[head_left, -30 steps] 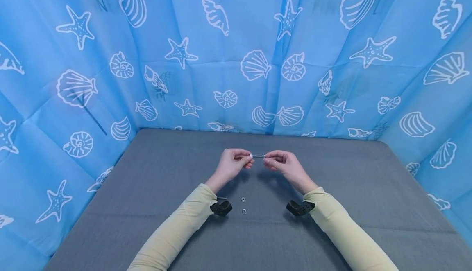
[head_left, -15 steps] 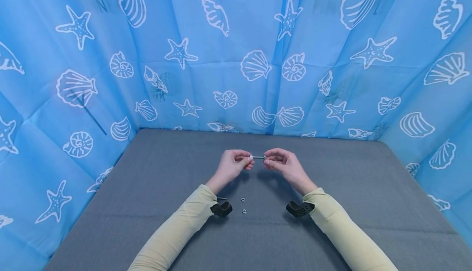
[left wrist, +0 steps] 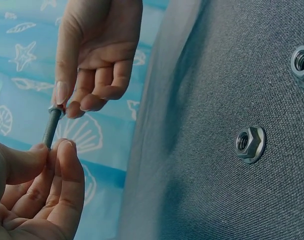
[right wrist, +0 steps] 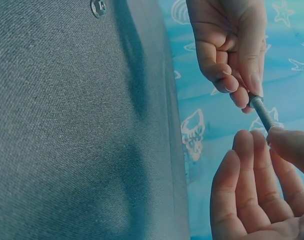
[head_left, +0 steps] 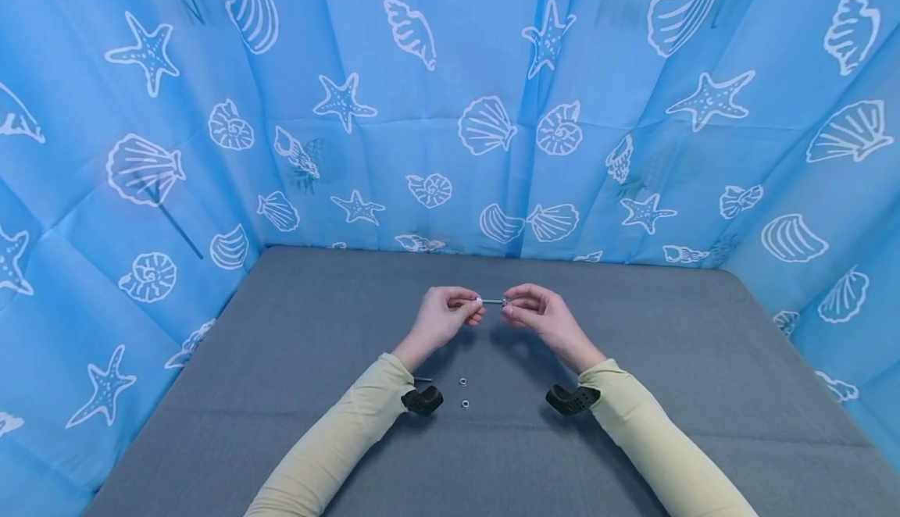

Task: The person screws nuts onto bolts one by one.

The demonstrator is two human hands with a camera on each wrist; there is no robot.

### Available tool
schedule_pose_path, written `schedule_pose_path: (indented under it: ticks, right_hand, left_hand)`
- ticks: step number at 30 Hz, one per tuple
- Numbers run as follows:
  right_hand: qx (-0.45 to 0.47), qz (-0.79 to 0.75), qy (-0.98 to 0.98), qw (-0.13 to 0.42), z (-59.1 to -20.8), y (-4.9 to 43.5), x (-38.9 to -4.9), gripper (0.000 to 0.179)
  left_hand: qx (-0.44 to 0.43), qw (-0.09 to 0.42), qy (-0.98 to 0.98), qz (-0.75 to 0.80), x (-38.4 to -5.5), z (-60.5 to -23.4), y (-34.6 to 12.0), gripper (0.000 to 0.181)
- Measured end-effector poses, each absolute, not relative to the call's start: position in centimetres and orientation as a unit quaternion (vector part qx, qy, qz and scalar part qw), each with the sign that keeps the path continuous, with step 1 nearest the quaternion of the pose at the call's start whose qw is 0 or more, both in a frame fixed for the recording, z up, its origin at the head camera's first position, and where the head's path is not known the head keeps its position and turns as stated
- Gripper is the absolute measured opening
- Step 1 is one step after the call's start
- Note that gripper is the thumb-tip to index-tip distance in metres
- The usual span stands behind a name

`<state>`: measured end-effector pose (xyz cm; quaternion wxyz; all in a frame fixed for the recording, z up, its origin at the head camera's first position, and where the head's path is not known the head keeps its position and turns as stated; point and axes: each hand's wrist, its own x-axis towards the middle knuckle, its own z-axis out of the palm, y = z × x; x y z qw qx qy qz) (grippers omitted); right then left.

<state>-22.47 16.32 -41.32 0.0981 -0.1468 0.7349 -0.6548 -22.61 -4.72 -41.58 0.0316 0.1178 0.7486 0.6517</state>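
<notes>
Both hands are raised over the grey table, fingertips facing each other across a metal bolt (head_left: 492, 301). My left hand (head_left: 444, 315) pinches one end of it between thumb and fingers. In the right wrist view, a wide flanged end of the bolt (right wrist: 262, 113) shows at those left fingertips. My right hand (head_left: 544, 318) has thumb and fingertips on a small flanged nut (left wrist: 56, 107) at the opposite end, mostly hidden by the fingers. The threaded shank spans the gap, roughly level in the head view.
Two loose flange nuts, a nearer one (head_left: 466, 404) and a farther one (head_left: 462, 382), lie on the grey table (head_left: 337, 306). A thin metal rod (head_left: 423, 379) shows beside the left wrist. A blue shell-patterned curtain (head_left: 450, 150) surrounds the table's back and sides.
The right fingertips have shifted slightly around the nut, spreading a little. Both hands and the bolt otherwise stay in nearly the same place.
</notes>
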Motion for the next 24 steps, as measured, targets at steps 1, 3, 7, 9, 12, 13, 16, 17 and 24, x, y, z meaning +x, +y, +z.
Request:
schedule_pose_path:
  ticks: [1,3,7,9,12,13,16,17,24]
  right_hand:
    - [-0.149,-0.658,0.731,0.098,-41.34,16.3,-22.49,0.035]
    - [-0.146,-0.659,0.732,0.098,-41.29,16.24,-22.47,0.033]
    - [-0.14,-0.645,0.744,0.1,-41.29,16.18,-22.55,0.035]
    - [-0.14,-0.64,0.748,0.101,-41.26,16.18,-22.55,0.035]
    - [-0.143,-0.646,0.743,0.1,-41.22,16.22,-22.48,0.035]
    - [-0.145,-0.649,0.74,0.099,-41.21,16.22,-22.45,0.034]
    - [-0.151,-0.652,0.737,0.094,-41.18,16.25,-22.45,0.032]
    - [-0.151,-0.65,0.739,0.093,-41.17,16.24,-22.45,0.032]
    - [-0.137,-0.631,0.757,0.102,-41.3,16.13,-22.57,0.038]
  left_hand:
    - [0.117,0.031,0.749,0.651,-22.6,-41.58,-4.72,0.013]
    - [0.115,0.032,0.751,0.65,-22.59,-41.57,-4.72,0.013]
    - [0.112,0.03,0.753,0.647,-22.65,-41.63,-4.73,0.015]
    - [0.111,0.031,0.754,0.647,-22.69,-41.65,-4.7,0.018]
    - [0.114,0.031,0.754,0.646,-22.73,-41.67,-4.68,0.021]
    - [0.115,0.032,0.753,0.647,-22.74,-41.68,-4.65,0.021]
    - [0.118,0.029,0.752,0.647,-22.73,-41.68,-4.61,0.021]
    - [0.118,0.028,0.752,0.647,-22.72,-41.68,-4.6,0.021]
    - [0.11,0.028,0.752,0.649,-22.57,-41.7,-4.63,0.02]
